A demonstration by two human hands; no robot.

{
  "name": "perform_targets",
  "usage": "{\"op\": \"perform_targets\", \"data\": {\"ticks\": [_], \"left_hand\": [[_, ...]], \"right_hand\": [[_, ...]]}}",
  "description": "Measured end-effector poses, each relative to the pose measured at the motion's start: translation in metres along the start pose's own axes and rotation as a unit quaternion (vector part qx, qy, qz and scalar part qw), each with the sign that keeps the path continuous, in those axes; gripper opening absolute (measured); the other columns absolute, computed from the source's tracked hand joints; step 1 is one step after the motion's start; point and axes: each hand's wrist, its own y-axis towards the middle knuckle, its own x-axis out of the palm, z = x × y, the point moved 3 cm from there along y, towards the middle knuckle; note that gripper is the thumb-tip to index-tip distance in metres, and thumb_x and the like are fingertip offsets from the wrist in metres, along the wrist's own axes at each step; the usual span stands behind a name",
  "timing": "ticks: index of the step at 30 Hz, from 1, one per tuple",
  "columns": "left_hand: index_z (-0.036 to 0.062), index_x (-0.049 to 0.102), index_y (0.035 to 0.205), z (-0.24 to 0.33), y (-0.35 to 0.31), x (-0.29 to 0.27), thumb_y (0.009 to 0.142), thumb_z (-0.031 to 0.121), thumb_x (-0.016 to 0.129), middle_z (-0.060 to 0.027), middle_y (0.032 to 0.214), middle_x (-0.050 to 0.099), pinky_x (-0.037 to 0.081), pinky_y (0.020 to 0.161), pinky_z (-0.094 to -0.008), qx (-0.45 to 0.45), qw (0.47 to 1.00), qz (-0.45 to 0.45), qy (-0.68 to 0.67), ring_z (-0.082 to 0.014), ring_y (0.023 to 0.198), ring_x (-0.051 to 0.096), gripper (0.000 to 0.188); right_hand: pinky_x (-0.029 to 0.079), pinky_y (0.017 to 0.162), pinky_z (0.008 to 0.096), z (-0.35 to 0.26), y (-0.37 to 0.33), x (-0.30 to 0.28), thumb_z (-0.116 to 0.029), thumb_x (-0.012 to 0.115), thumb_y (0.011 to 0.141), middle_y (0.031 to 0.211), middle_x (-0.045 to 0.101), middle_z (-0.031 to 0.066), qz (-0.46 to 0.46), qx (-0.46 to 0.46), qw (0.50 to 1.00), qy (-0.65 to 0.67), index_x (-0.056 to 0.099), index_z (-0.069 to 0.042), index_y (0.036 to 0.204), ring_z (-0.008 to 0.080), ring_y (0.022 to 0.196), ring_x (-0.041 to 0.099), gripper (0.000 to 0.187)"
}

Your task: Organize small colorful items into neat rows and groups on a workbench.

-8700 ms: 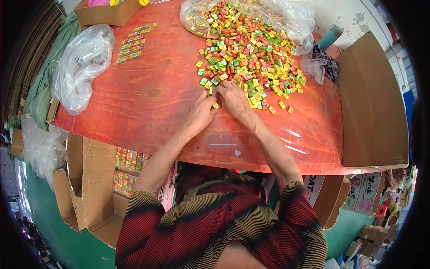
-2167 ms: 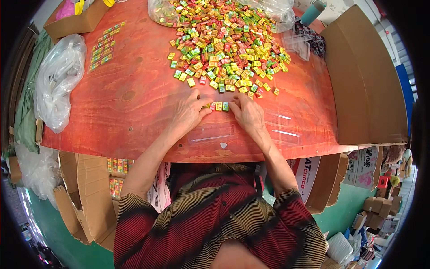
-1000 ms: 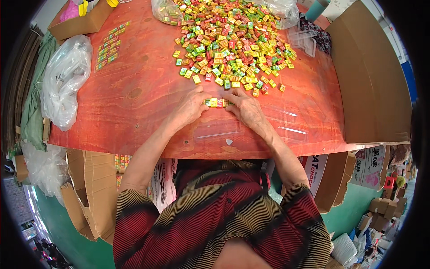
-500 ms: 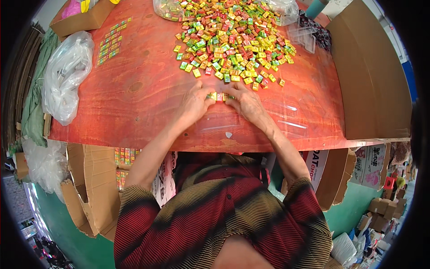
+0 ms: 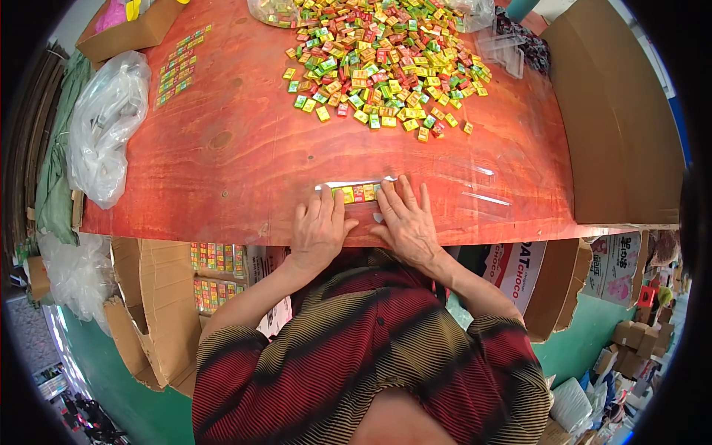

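Left hand (image 5: 317,226) and right hand (image 5: 404,219) flat, pressing candy row (image 5: 356,193), seemingly in clear wrap

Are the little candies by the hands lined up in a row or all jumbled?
Lined up. The short row of candies lies side by side between the left hand and right hand, unlike the loose pile behind.

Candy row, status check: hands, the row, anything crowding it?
Left hand and right hand flat, fingers pressing the ends of the candy row. Row in clear wrap at the table edge. Loose candy pile well apart.
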Motion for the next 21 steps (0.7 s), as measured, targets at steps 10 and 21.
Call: {"op": "perform_targets", "data": {"ticks": [10,21], "left_hand": [[0.0015,0.04,0.127,-0.006,0.001,0.007,0.078,0.031,0.059,-0.0213,0.134,0.033,0.027,0.097,-0.0545,-0.047,0.991,-0.1,-0.078,-0.038,0.124,0.03,0.06],[0.0046,0.044,0.124,-0.069,-0.007,-0.003,0.082,0.02,0.053,-0.0205,0.13,0.038,0.024,0.101,-0.0504,-0.087,0.992,-0.089,-0.03,-0.0363,0.124,0.032,0.045]], "right_hand": [[0.017,0.106,0.0458,-0.015,0.014,0.004,-0.027,0.061,0.078,0.135,0.033,0.0193,-0.011,-0.022,0.981,0.191,0.033,0.002,0.13,0.0325,0.129,0.026,0.066],[0.037,0.075,0.0385,0.054,-0.009,-0.016,-0.008,0.053,0.075,0.098,0.056,0.0071,0.111,0.17,0.977,-0.072,0.059,-0.007,0.099,0.0252,0.088,0.05,0.025]]}}
